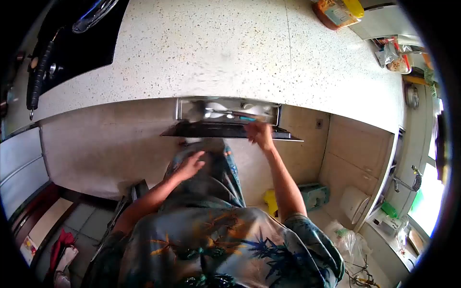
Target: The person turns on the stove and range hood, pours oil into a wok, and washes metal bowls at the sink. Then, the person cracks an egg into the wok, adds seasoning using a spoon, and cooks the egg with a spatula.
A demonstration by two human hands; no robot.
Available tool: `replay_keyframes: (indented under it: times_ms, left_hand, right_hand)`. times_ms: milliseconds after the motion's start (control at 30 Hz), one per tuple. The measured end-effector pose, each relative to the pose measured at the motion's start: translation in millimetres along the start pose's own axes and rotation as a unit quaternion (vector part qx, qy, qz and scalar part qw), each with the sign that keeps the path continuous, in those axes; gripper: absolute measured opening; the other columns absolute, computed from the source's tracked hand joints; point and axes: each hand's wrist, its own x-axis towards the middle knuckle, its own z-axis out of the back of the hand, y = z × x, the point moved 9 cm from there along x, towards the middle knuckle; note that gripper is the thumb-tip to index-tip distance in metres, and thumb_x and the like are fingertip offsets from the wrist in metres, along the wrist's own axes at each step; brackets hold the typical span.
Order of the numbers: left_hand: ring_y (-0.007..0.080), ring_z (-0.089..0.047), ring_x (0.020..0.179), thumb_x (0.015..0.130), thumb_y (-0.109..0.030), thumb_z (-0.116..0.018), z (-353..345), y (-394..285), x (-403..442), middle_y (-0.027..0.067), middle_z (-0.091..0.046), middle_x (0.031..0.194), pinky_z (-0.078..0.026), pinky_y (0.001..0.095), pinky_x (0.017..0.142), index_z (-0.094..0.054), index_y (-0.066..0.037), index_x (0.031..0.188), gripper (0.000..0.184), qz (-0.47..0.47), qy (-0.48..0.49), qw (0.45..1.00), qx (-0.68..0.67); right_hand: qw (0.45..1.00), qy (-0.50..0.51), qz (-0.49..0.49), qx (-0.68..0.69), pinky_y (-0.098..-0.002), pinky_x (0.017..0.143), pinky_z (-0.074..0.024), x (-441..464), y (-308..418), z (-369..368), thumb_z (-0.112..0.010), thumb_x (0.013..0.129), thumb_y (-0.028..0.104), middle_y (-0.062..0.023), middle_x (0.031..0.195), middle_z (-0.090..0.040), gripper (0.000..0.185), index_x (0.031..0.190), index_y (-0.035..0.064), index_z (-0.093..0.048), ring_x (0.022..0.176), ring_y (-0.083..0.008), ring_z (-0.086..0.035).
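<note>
Below the counter edge, a drawer (230, 130) is pulled out, with metal utensils (218, 108) inside. My right hand (260, 134) is closed over its right side, at the handle end of a long-handled kitchen utensil (234, 114). That utensil lies crosswise above the drawer, with a dark, blurred head at the left and a teal band on its handle. Its exact kind cannot be made out. My left hand (191, 166) hangs in front of the drawer and holds nothing, its fingers apart.
The speckled counter (206, 53) spans the far side. A black cooktop (91, 53) with a pan handle (36, 79) is at the left. A yellow-lidded jar (337, 13) stands at the back right. On the floor at the right are a teal crate (314, 196) and plastic bags (345, 240).
</note>
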Motion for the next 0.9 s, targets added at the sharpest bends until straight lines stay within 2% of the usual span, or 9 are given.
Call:
replay_keyframes:
  times_ms: [67,100,133,433,567,667,733,767,900]
  left_hand:
    - [0.0295,-0.047,0.107,0.080,-0.020,-0.053,-3.9,-4.0,11.4,0.0188,-0.047,0.116,-0.037,0.0351,0.089,-0.040,-0.001,0.121,0.046,-0.024,0.001,0.999,-0.034]
    - [0.0300,-0.048,0.105,0.080,-0.021,-0.053,-4.0,-1.0,20.8,0.0193,-0.048,0.115,-0.038,0.0357,0.088,-0.040,-0.001,0.120,0.046,-0.037,-0.006,0.998,-0.043]
    - [0.0305,-0.048,0.103,0.080,-0.022,-0.052,-6.5,7.5,28.5,0.0198,-0.048,0.114,-0.038,0.0363,0.086,-0.039,-0.001,0.120,0.046,-0.055,-0.010,0.998,-0.040]
    - [0.0346,-0.052,0.090,0.081,-0.030,-0.051,-28.9,87.9,94.0,0.0240,-0.051,0.103,-0.043,0.0412,0.076,-0.039,0.002,0.116,0.049,-0.197,-0.111,0.962,0.151]
    - [0.0294,-0.054,0.086,0.081,-0.028,-0.051,-44.7,103.6,103.3,0.0199,-0.055,0.097,-0.044,0.0386,0.072,-0.039,0.003,0.117,0.049,-0.093,-0.036,0.989,0.108]
    - [0.0218,-0.054,0.084,0.081,-0.029,-0.053,-39.7,75.0,97.6,0.0131,-0.056,0.093,-0.044,0.0355,0.070,-0.036,-0.002,0.121,0.051,-0.114,-0.052,0.991,0.038]
    - [0.0158,-0.050,0.077,0.081,-0.029,-0.053,-56.2,90.6,94.5,0.0076,-0.053,0.084,-0.044,0.0322,0.067,-0.032,-0.007,0.125,0.053,-0.092,0.024,0.964,-0.248]
    - [0.0158,-0.050,0.077,0.081,-0.029,-0.053,-60.9,98.0,96.6,0.0076,-0.053,0.084,-0.044,0.0322,0.067,-0.032,-0.007,0.125,0.053,-0.098,0.018,0.962,-0.252]
    - [0.0146,-0.047,0.073,0.080,-0.024,-0.049,-54.0,98.2,110.1,0.0052,-0.049,0.086,-0.043,0.0301,0.063,-0.025,-0.013,0.131,0.057,-0.052,-0.068,0.964,-0.253]
  right_hand:
    - [0.862,-0.013,0.191,-0.469,-0.0296,0.039,-0.0418,49.6,-61.1,-0.4,-0.055,0.074,0.015,-0.0061,0.052,-0.054,0.014,0.071,0.0018,-0.058,0.045,-0.0171,-0.054]
    - [0.750,-0.008,0.261,-0.608,-0.0307,0.040,-0.0420,75.5,-124.5,-5.8,-0.053,0.072,0.015,-0.0068,0.051,-0.054,0.013,0.068,0.0031,-0.057,0.045,-0.0194,-0.055]
    - [0.742,0.062,0.241,-0.623,-0.0350,0.047,-0.0450,90.3,-139.4,-15.6,-0.049,0.071,0.015,-0.0125,0.063,-0.059,0.012,0.068,0.0053,-0.056,0.057,-0.0237,-0.059]
    - [0.827,0.063,0.224,-0.512,-0.0411,0.059,-0.0452,133.4,-128.5,-51.8,-0.052,0.072,0.017,-0.0182,0.083,-0.059,0.023,0.092,0.0045,-0.052,0.074,-0.0325,-0.058]
    - [0.837,0.129,0.188,-0.498,-0.0432,0.062,-0.0446,106.2,-89.0,-46.0,-0.054,0.072,0.020,-0.0195,0.084,-0.059,0.030,0.097,0.0045,-0.052,0.076,-0.0356,-0.057]
    - [0.860,0.138,0.157,-0.465,-0.0441,0.056,-0.0434,76.2,-42.6,-36.0,-0.061,0.068,0.026,-0.0190,0.075,-0.058,0.032,0.090,0.0045,-0.052,0.069,-0.0379,-0.056]
    - [0.872,0.138,0.185,-0.431,-0.0437,0.052,-0.0431,50.1,-8.4,-31.0,-0.062,0.069,0.022,-0.0181,0.074,-0.058,0.028,0.087,0.0034,-0.052,0.065,-0.0383,-0.055]
    - [0.881,0.125,0.232,-0.394,-0.0432,0.050,-0.0430,31.5,17.4,-26.6,-0.062,0.069,0.020,-0.0173,0.073,-0.058,0.026,0.086,0.0027,-0.052,0.063,-0.0381,-0.055]
    - [0.918,0.114,0.246,-0.289,-0.0333,0.050,-0.0414,-35.7,82.9,0.9,-0.066,0.069,0.019,-0.0078,0.062,-0.054,0.022,0.078,0.0015,-0.056,0.053,-0.0202,-0.051]
